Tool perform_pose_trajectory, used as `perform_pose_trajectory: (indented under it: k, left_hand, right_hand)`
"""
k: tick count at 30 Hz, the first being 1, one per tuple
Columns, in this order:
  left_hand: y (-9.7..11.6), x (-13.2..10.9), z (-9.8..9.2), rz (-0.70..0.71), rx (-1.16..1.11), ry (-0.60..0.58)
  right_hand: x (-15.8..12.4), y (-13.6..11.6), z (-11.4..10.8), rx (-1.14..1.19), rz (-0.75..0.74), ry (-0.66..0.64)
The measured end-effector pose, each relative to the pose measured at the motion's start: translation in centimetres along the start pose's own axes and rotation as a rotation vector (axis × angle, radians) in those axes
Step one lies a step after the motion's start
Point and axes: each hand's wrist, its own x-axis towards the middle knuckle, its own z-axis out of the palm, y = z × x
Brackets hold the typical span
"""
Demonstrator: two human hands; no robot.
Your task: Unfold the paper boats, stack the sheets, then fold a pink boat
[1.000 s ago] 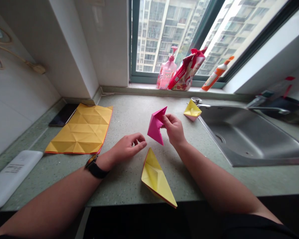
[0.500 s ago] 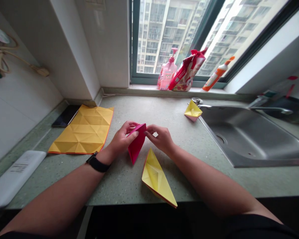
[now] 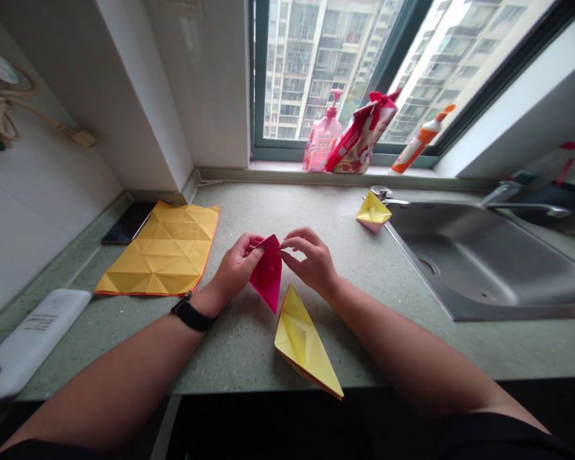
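My left hand [image 3: 242, 259], with a black watch [image 3: 191, 313] on its wrist, is closed on a folded pink paper piece [image 3: 268, 275]. The thumb lies on its near face, and the lower point of the piece hangs down over the counter. At the right edge of that paper is my right hand [image 3: 311, 259], thumb and fingers curved and a little apart; the fingertips are at or very near the edge. Below both hands lies a folded yellow paper boat shape [image 3: 304, 345], its underside edged in red-orange.
Creased orange-yellow sheets [image 3: 163, 249] lie left, partly over a dark phone [image 3: 124, 223]. A white power bank [image 3: 33, 342] is at the front left. A small yellow-and-pink folded paper [image 3: 374, 212] stands beside the steel sink [image 3: 498, 255]. Bottles and a red bag [image 3: 364, 137] line the sill.
The pink piece has turned in my left hand, its lower point swinging right and more of its face showing. My right hand's fingers have spread from a pinch at its edge.
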Motion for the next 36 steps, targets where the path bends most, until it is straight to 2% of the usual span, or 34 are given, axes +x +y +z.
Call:
perform_pose_trajectory:
  k: [4,14,21,27,32,36]
  left_hand:
    - [0.1,0.0,-0.2,0.047,0.073,0.024]
    - [0.1,-0.2,-0.3,0.189,0.246,0.006]
    - [-0.2,-0.2,-0.7,0.201,0.293,0.073]
    - [-0.5,0.4,-1.2,0.176,0.292,0.126]
    - [-0.2,0.7,-1.6,0.167,0.285,0.152]
    - [-0.3,1.0,-1.9,0.153,0.297,0.177]
  right_hand:
    - [0.0,-0.1,0.3,0.022,0.001,0.047]
    - [0.3,-0.7,1.2,0.157,0.205,0.104]
    - [0.9,-0.3,1.0,0.441,0.362,0.024]
    - [1.0,-0.4,0.7,0.616,0.429,-0.134]
    - [1.1,-0.4,0.3,0.8,0.464,-0.175]
    - [1.5,-0.9,-0.3,1.036,0.534,-0.195]
